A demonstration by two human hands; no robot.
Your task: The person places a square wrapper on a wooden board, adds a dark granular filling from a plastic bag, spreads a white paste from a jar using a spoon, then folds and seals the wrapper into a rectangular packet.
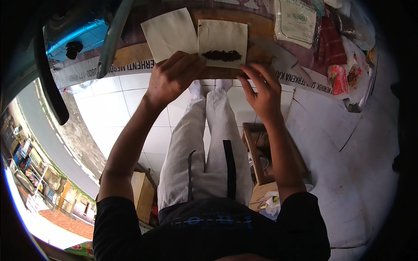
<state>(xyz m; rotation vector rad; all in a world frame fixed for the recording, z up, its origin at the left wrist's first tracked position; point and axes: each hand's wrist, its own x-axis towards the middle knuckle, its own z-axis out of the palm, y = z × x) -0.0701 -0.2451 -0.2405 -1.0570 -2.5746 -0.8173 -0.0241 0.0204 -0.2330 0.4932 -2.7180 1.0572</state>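
Observation:
A pale square paper sheet (224,37) lies on the wooden work board (143,51), with a line of dark shredded stuff (222,55), like tobacco, across its near part. My left hand (174,78) is closed at that sheet's near left corner, its fingers curled over the edge; the thumb is mostly hidden. At the near right corner, the fingertips of my right hand (264,89) touch the paper, while the thumb stays apart below, by the board's front edge. A second pale sheet (170,32) lies tilted to the left, partly behind my left hand.
A clear packet (296,21), a red checked cloth (331,43) and plastic bags (355,65) crowd the right side. Bright blue metal (82,37) and a dark bar (54,87) stand at the left. Below are white floor tiles (139,113) and a wooden stool (261,174).

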